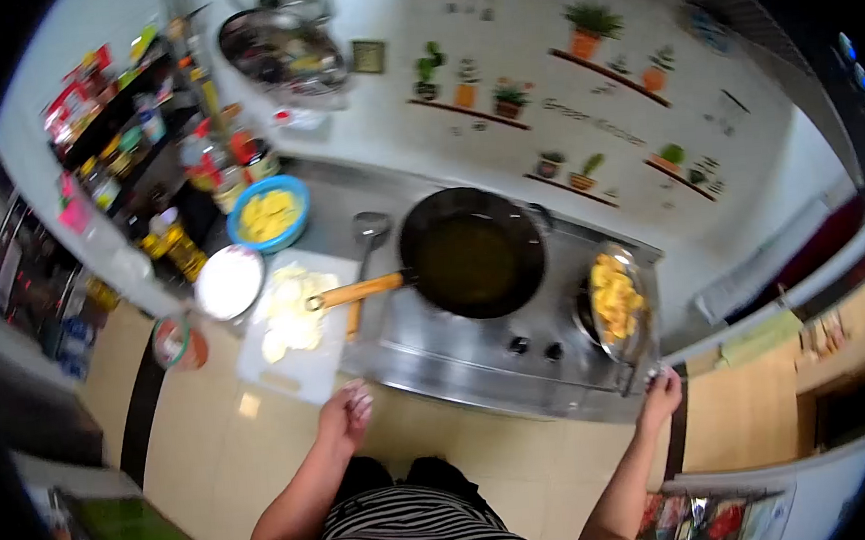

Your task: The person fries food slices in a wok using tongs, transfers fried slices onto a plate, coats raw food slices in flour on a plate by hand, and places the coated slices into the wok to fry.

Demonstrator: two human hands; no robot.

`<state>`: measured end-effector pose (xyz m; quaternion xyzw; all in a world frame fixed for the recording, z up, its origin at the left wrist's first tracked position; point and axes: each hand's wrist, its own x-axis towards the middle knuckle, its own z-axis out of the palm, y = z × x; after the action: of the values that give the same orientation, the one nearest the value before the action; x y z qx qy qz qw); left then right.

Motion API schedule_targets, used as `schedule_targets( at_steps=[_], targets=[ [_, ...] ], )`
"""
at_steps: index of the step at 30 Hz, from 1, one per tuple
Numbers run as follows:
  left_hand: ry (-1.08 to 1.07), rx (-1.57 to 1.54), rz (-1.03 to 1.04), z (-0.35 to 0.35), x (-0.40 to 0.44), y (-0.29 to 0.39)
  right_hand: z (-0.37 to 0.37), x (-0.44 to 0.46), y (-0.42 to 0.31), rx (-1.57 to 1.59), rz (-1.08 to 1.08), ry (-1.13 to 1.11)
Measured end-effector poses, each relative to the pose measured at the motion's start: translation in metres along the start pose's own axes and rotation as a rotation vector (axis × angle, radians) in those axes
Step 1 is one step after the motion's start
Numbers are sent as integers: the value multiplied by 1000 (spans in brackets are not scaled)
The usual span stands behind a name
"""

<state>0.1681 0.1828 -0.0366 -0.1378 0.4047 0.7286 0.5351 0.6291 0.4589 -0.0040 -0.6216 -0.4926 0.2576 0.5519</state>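
My left hand (346,416) is closed in front of the white cutting board (305,384); something whitish shows at its fingers, too small to name. Pale slices (298,311) lie spread on the board. My right hand (662,392) is at the stove's front right corner, fingers curled, near the strainer (631,354) with yellow pieces (615,295); whether it holds anything is hard to tell. A black wok (473,254) with dark liquid sits on the stove, its wooden handle (366,290) reaching over the board.
A blue bowl (301,231) with yellow slices and a white plate (230,282) are beside the board. A spatula (370,226) lies left of the wok. Bottles (185,249) crowd the left shelf. A red container (181,345) is left of the board.
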Motion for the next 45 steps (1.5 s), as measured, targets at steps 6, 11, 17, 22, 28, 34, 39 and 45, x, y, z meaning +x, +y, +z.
schedule_targets(
  at_steps=[6,11,17,22,28,34,39,45],
  targets=[
    [45,73,-13,-34,3,38,91,-107,-61,194,-28,-336],
    [37,20,-30,-59,3,98,185,-234,-101,162,-39,-601],
    [46,29,47,-124,-2,189,310,-372,-139,-89,-209,-869],
    [2,42,32,-162,2,231,395,-431,-144,-362,-314,-893],
    [-37,92,13,-174,5,250,442,-456,-150,-554,-341,-753],
    [-67,88,-41,-182,13,256,433,-443,-147,-545,-277,-777],
    [-254,280,-44,-172,45,241,417,-431,-150,-274,-312,-615],
    [-277,350,-197,-95,92,237,405,-446,-189,-93,-492,-623]
  ],
)
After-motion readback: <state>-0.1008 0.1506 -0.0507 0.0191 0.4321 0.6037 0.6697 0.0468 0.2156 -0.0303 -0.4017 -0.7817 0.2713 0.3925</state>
